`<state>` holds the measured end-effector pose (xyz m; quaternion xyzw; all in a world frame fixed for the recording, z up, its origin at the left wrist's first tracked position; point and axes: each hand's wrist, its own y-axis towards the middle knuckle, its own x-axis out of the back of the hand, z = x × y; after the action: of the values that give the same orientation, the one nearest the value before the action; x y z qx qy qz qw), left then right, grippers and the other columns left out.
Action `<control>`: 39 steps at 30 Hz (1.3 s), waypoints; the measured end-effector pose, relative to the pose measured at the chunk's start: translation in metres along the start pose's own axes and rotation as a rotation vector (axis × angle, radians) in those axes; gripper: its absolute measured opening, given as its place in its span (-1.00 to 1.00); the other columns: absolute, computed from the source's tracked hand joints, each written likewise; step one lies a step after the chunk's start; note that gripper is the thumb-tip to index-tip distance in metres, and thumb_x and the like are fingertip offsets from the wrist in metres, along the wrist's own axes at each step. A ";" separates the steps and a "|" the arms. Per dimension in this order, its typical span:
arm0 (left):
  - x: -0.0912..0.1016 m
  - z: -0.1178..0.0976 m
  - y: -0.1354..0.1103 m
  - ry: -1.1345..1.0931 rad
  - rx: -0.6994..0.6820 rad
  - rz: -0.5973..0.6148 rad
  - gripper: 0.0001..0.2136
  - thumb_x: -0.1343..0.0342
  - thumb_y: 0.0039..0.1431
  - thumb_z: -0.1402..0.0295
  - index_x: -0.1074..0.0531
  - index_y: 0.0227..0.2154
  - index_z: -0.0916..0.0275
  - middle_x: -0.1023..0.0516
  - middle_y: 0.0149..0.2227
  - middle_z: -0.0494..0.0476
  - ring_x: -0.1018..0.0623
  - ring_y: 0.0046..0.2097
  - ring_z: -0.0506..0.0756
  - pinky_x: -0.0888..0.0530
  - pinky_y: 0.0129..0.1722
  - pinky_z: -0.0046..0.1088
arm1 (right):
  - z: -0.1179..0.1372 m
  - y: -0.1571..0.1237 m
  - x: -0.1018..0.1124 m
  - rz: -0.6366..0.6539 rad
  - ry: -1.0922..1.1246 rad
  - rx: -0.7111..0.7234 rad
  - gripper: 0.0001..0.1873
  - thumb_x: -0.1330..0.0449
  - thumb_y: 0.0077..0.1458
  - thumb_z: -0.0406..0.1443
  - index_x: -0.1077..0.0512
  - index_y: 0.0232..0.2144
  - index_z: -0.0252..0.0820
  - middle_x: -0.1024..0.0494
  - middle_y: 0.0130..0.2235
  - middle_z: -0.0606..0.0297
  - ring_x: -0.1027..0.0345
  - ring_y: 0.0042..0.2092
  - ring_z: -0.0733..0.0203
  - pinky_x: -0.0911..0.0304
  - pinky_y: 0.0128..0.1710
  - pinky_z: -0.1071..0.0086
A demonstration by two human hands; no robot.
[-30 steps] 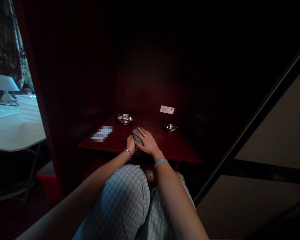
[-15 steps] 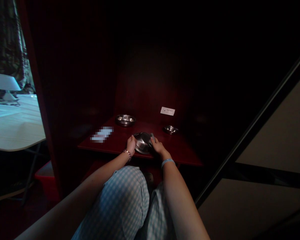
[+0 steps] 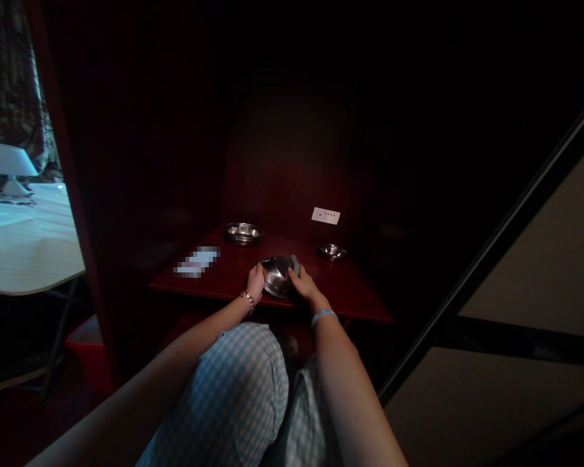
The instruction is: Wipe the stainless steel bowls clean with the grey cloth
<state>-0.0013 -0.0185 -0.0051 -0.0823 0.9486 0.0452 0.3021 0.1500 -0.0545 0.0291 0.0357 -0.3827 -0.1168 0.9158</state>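
Note:
A shiny metal bowl [image 3: 276, 277] is held tilted over the front edge of the dark red shelf [image 3: 360, 292]. My left hand [image 3: 255, 283] is closed on its left rim. At the bowl's right side, my right hand [image 3: 303, 283] grips a grey cloth [image 3: 294, 263] pressed against the metal; part of the cloth is hidden by the fingers. Farther back on the left stands another metal bowl [image 3: 243, 234], perhaps a stack. A smaller metal bowl [image 3: 331, 252] sits at the back right.
A blurred-out pale flat item [image 3: 197, 262] lies on the shelf's left part. On the back wall is a white power socket [image 3: 326, 216]. Dark panels enclose the sides. Left, beyond the panel, are a light table [image 3: 34, 253], a lamp [image 3: 10, 159] and a red bin [image 3: 91, 350].
My right hand and the cloth have shifted slightly left along the bowl's right side, and more of the cloth shows above the fingers. My left hand keeps its hold.

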 end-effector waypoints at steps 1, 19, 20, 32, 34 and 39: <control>0.000 0.000 0.000 0.001 0.000 0.006 -0.79 -0.13 0.17 0.29 -0.42 -0.54 0.26 -0.47 -0.52 0.03 -0.44 -0.42 0.02 -0.34 -0.31 -0.51 | 0.001 -0.001 -0.001 0.003 -0.017 0.045 -0.25 -0.02 0.21 0.05 -0.13 0.32 -0.19 -0.41 0.18 -0.02 -0.26 0.23 -0.06 -0.09 0.24 0.06; 0.000 0.000 -0.002 -0.048 0.032 0.016 -0.79 -0.10 0.18 0.27 -0.39 -0.52 0.24 -0.43 -0.53 0.00 -0.44 -0.43 0.01 -0.38 -0.29 -0.47 | 0.033 -0.024 -0.005 0.045 -0.216 0.406 -0.29 -0.06 0.23 -0.03 -0.08 0.36 -0.05 -0.07 0.39 0.14 0.08 0.39 -0.01 0.09 0.33 0.11; 0.000 0.000 -0.002 -0.055 0.026 0.020 -0.80 -0.10 0.18 0.27 -0.40 -0.51 0.24 -0.44 -0.52 0.01 -0.45 -0.42 0.02 -0.38 -0.28 -0.47 | 0.034 -0.025 -0.005 0.046 -0.228 0.427 -0.28 -0.07 0.23 -0.03 -0.07 0.36 -0.05 -0.08 0.39 0.14 0.08 0.39 -0.02 0.08 0.33 0.11; 0.000 0.001 -0.001 -0.065 0.003 0.049 -0.74 -0.13 0.14 0.19 -0.33 -0.54 0.24 -0.41 -0.57 -0.04 -0.40 -0.50 -0.05 -0.35 -0.41 -0.55 | 0.053 -0.035 -0.009 0.001 -0.403 0.537 -0.41 -0.07 0.25 -0.21 -0.17 0.31 0.00 -0.12 0.37 0.21 -0.08 0.31 0.04 -0.05 0.26 0.16; 0.000 0.001 -0.002 -0.055 -0.004 0.058 -0.72 -0.14 0.12 0.15 -0.32 -0.54 0.24 -0.40 -0.59 -0.05 -0.39 -0.51 -0.06 -0.32 -0.44 -0.57 | 0.057 -0.037 -0.010 -0.009 -0.449 0.535 -0.43 -0.07 0.25 -0.23 -0.19 0.30 0.02 -0.13 0.37 0.22 -0.12 0.28 0.03 -0.08 0.24 0.14; 0.000 0.000 -0.003 -0.057 -0.022 0.065 -0.72 -0.16 0.08 0.13 -0.36 -0.50 0.25 -0.44 -0.53 -0.02 -0.39 -0.49 -0.05 -0.30 -0.43 -0.54 | 0.061 -0.039 -0.013 -0.039 -0.521 0.545 -0.46 -0.04 0.28 -0.21 -0.21 0.29 0.03 -0.13 0.37 0.23 -0.16 0.24 0.03 -0.10 0.22 0.14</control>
<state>-0.0009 -0.0211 -0.0051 -0.0534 0.9412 0.0676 0.3267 0.0911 -0.0875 0.0569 0.2545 -0.6190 -0.0330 0.7422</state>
